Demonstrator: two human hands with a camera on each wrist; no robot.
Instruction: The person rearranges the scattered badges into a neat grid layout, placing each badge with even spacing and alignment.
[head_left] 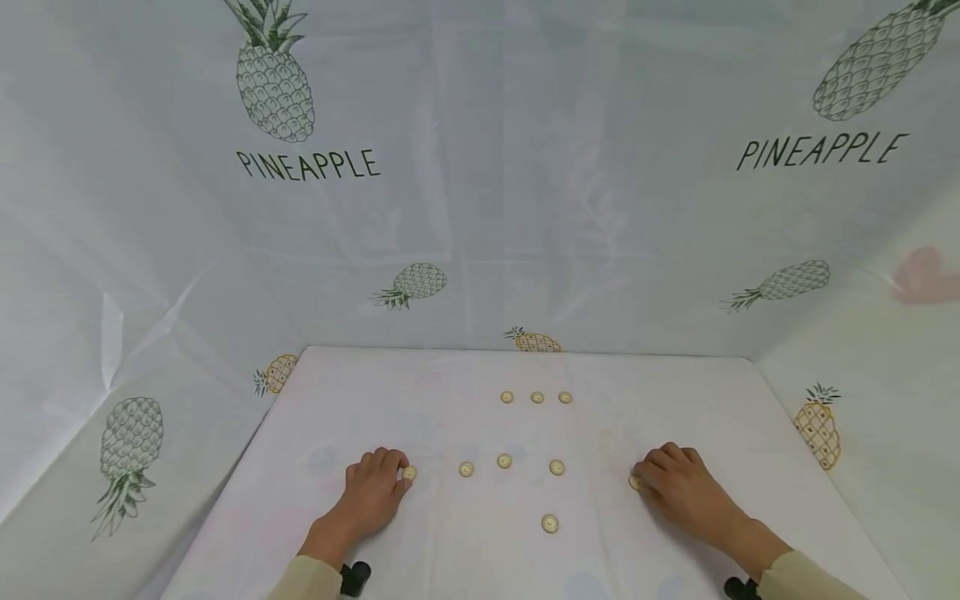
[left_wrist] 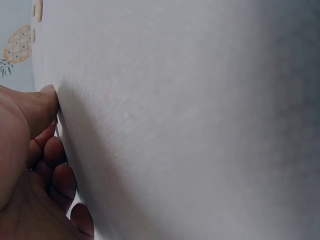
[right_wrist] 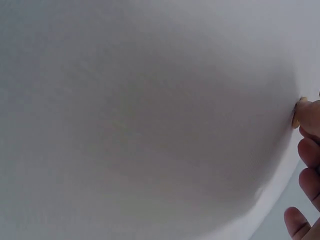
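Note:
On the left of the white-covered table, my left hand (head_left: pixel 372 489) has its thumb and index finger about a small round tan disc (head_left: pixel 409 472). That disc has a ring and small marks on its face. In the left wrist view the left hand's thumb (left_wrist: pixel 44 107) is down at the table surface, and the disc there is hidden. Toward the table's right side, my right hand (head_left: pixel 678 492) pinches another tan disc (head_left: pixel 635 482), partly covered by its fingers. The right wrist view shows that disc's edge (right_wrist: pixel 296 120) against the cloth under the thumb.
Between the hands lie several similar discs, among them a left one (head_left: pixel 467 469), a middle one (head_left: pixel 505 461), a right one (head_left: pixel 557 467) and a nearer one (head_left: pixel 550 523). Three more discs (head_left: pixel 537 397) form a row farther back. A pineapple-print curtain (head_left: pixel 510 208) surrounds the table (head_left: pixel 465 550).

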